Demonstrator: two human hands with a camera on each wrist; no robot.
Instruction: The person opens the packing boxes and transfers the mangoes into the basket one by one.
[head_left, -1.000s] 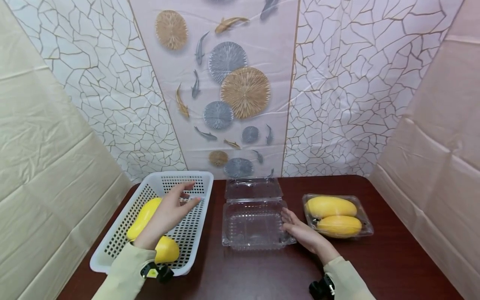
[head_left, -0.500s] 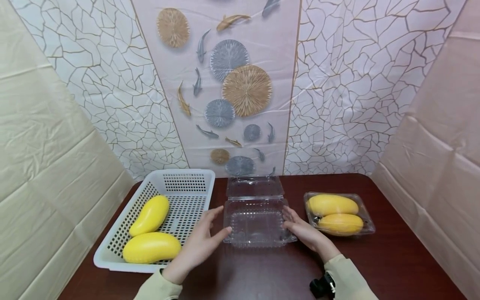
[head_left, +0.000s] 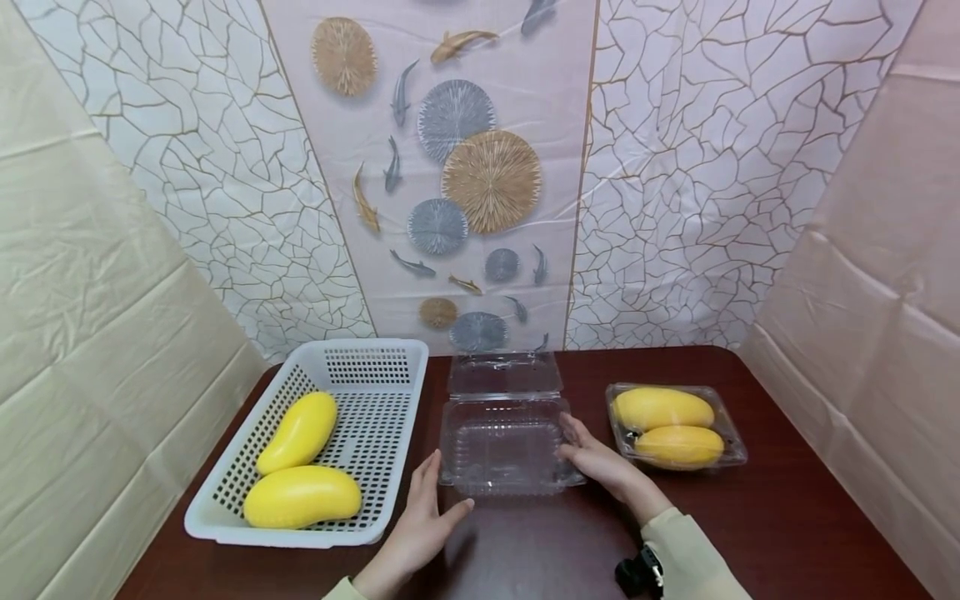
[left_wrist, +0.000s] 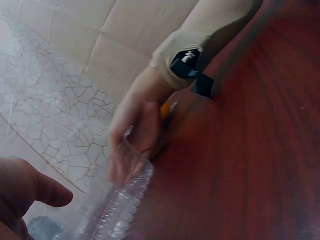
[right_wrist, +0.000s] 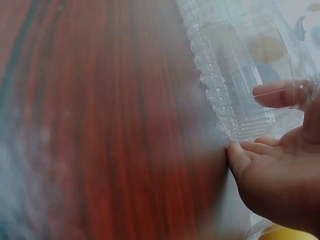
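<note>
A clear plastic clamshell box (head_left: 495, 450) stands mid-table, its lid (head_left: 504, 375) folded back toward the wall. Against the box's right side rest the extended fingers of my right hand (head_left: 600, 462); the right wrist view shows this hand (right_wrist: 280, 170) with the thumb apart from the fingers. My left hand (head_left: 420, 525) is near the front left corner of the box, thumb spread and nothing in its grasp. Whether it touches the plastic cannot be told. Only part of this hand (left_wrist: 20, 195) shows in the left wrist view.
Left of the box is a white perforated basket (head_left: 408, 417) with two yellow mangoes, one upright (head_left: 298, 433) and one crosswise (head_left: 302, 497). At right a closed clear box (head_left: 731, 437) holds two more mangoes (head_left: 663, 408). A patterned cloth wall (head_left: 487, 250) stands behind the dark red table (head_left: 540, 550).
My left hand has moved from over the basket rightward to the box's left side, then toward the table's front. The right hand stays at the box's right side.
</note>
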